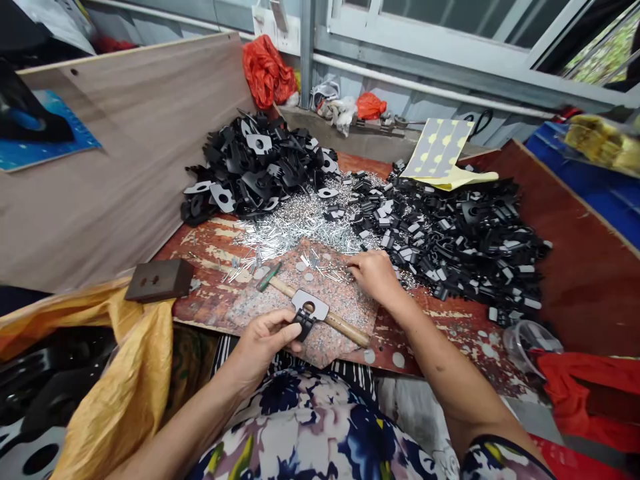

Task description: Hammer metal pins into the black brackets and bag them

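My left hand (270, 339) is closed on a black plastic clip part (311, 308) with a flat grey face and a round hole, held just above the stone slab (350, 300). Beneath that part lies a hammer (345, 328), its wooden handle running to the lower right and its green head at upper left. My right hand (374, 272) is at the slab's right side, fingers pinched together beside loose metal pins (325, 267). Whatever those fingertips hold, if anything, is too small to make out.
Behind the slab spreads a heap of shiny pins (285, 230). Black plates with holes (260, 163) pile up at back left, small black clips (450, 233) at right. A brown block (159, 280) sits at the left edge. Wooden boards (125, 147) wall the sides.
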Demonstrator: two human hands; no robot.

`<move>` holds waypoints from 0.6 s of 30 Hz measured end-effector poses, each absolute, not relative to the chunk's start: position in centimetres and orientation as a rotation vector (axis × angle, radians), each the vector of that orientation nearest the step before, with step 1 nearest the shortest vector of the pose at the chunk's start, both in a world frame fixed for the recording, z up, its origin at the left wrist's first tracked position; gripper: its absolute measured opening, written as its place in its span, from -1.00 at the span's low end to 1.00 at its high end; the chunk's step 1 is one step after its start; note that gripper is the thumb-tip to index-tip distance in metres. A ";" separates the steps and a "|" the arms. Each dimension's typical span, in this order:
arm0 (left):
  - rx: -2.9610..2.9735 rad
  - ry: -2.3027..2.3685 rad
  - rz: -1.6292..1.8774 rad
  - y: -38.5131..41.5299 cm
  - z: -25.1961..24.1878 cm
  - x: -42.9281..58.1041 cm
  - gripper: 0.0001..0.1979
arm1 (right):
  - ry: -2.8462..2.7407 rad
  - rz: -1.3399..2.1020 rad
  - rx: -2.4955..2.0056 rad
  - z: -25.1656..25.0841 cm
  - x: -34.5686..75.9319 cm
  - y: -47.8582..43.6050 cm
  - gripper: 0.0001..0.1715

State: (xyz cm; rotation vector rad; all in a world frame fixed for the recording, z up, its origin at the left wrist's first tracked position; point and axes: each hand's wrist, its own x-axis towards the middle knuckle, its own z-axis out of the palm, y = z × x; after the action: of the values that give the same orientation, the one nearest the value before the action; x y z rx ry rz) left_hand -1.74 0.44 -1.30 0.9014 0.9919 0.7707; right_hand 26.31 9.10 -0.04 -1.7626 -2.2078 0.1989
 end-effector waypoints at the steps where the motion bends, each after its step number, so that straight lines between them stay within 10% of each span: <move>1: 0.894 0.994 0.772 0.3 -1.4 -1.7 -0.71 | -2.212 0.206 -1.755 -0.2 26.2 9.5 -0.76; 18: 0.745 1.009 0.923 0.8 -1.4 -0.8 -0.52 | -1.588 1.135 -1.063 0.2 17.8 1.6 -0.93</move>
State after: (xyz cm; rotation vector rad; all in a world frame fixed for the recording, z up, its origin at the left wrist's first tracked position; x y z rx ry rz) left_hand -0.81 0.82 -1.40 0.7446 1.0093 0.9228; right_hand 17.80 1.63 0.19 -1.0634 -1.5881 1.1346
